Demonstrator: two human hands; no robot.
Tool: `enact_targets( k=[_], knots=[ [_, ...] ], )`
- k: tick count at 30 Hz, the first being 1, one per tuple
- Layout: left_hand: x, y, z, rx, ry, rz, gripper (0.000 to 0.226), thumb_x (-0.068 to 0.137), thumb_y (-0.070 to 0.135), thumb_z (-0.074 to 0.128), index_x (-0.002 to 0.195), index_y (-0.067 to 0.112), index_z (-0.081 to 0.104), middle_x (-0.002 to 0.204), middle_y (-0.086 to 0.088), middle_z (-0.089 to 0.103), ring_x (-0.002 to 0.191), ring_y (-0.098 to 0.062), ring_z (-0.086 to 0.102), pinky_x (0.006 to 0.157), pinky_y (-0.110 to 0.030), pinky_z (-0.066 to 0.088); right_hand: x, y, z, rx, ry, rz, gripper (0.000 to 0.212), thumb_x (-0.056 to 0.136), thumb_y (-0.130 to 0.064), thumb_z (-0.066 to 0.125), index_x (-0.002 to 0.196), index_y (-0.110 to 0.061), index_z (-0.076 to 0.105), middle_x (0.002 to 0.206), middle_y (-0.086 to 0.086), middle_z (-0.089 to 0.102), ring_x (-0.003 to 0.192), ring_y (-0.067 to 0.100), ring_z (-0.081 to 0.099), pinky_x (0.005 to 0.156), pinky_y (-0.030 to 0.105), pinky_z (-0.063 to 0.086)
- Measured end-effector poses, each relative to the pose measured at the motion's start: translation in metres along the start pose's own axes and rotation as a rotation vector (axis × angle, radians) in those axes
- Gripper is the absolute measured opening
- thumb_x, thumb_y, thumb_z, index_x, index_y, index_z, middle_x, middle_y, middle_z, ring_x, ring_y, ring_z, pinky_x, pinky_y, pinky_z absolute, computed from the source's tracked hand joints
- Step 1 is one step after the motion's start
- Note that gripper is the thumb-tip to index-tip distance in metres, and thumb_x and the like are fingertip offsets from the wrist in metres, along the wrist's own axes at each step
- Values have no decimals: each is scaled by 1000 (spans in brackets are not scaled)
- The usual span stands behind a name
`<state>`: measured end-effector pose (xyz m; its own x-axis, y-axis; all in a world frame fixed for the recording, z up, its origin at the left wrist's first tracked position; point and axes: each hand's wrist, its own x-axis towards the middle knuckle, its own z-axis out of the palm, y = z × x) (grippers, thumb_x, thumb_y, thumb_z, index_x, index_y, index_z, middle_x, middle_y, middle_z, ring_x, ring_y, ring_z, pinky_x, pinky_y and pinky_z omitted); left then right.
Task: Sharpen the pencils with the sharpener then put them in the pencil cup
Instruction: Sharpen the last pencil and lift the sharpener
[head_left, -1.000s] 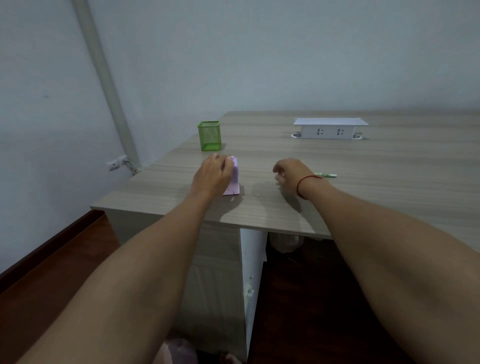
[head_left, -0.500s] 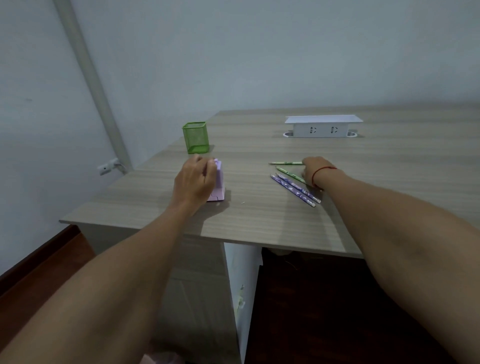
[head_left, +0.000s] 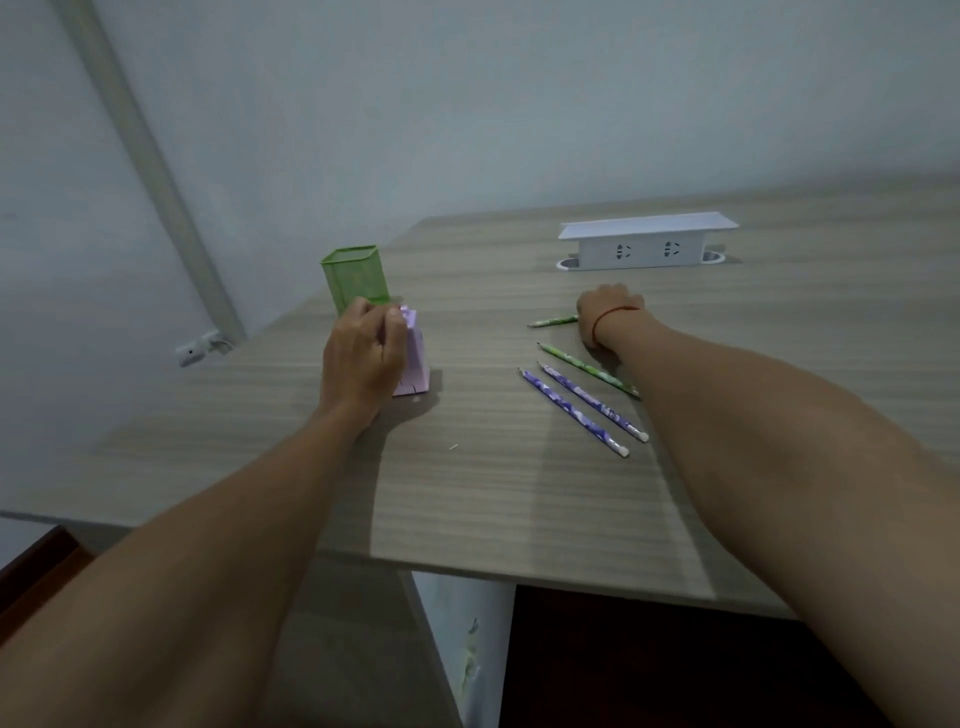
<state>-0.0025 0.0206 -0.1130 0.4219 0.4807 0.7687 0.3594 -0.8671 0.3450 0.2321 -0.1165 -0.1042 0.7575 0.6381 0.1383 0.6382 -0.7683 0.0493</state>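
My left hand (head_left: 363, 348) grips the top of the lilac pencil sharpener (head_left: 413, 358), which stands on the wooden desk (head_left: 493, 493). Just behind it stands the green mesh pencil cup (head_left: 355, 279). My right hand (head_left: 608, 312) lies on the desk over the back end of a green pencil (head_left: 551, 321); its fingers are hidden, so I cannot see whether they hold it. Another green pencil (head_left: 587, 368) and two purple pencils (head_left: 592, 402) (head_left: 571, 412) lie side by side near my right forearm.
A white socket box (head_left: 644, 241) stands raised from the desk at the back right. The desk's left edge runs just beyond the cup, and its front edge lies near me. A grey pipe (head_left: 150, 176) runs down the left wall.
My right hand has moved away from the sharpener to the far green pencil, uncovering the other pencils. My left hand stays on the sharpener. The camera has shifted closer.
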Motion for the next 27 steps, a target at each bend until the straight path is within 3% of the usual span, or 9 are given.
enact_targets(
  k=[6, 10, 15, 20, 27],
  knots=[
    [7, 8, 5, 32, -16, -69, 48, 88, 32, 29, 85, 1, 66, 87, -22, 57, 85, -34, 55, 64, -31, 31, 0, -8, -7, -89, 142, -43, 40, 91, -1, 51, 130, -6, 50, 134, 17, 50, 126, 33, 47, 102, 43, 37],
    [0, 14, -11, 41, -80, -119, 41, 92, 29, 34, 79, -1, 60, 88, -21, 55, 86, -35, 53, 64, -31, 30, -24, -20, -34, 168, 221, -189, 23, 98, -9, 45, 117, -10, 57, 122, 15, 60, 111, 34, 58, 92, 40, 46],
    [-22, 21, -55, 69, -159, -150, 34, 97, 19, 40, 81, -6, 57, 91, -26, 55, 90, -37, 53, 69, -40, 39, -83, -42, -78, 280, 154, -344, 19, 97, -16, 50, 113, -14, 59, 121, 12, 61, 111, 31, 58, 93, 37, 46],
    [-43, 10, -88, 20, -203, -237, 39, 96, 22, 34, 86, -3, 62, 91, -20, 55, 88, -33, 52, 69, -31, 31, -134, -59, -92, 264, 67, -415, 23, 95, -11, 51, 115, -12, 64, 123, 11, 62, 112, 30, 59, 95, 33, 47],
    [-54, 23, -103, -81, -219, -280, 40, 97, 22, 31, 94, 0, 64, 93, -16, 53, 88, -26, 47, 73, -30, 31, -166, -83, -84, 249, 61, -410, 22, 94, -13, 52, 109, -16, 67, 120, 12, 62, 106, 32, 61, 90, 35, 49]
  ],
)
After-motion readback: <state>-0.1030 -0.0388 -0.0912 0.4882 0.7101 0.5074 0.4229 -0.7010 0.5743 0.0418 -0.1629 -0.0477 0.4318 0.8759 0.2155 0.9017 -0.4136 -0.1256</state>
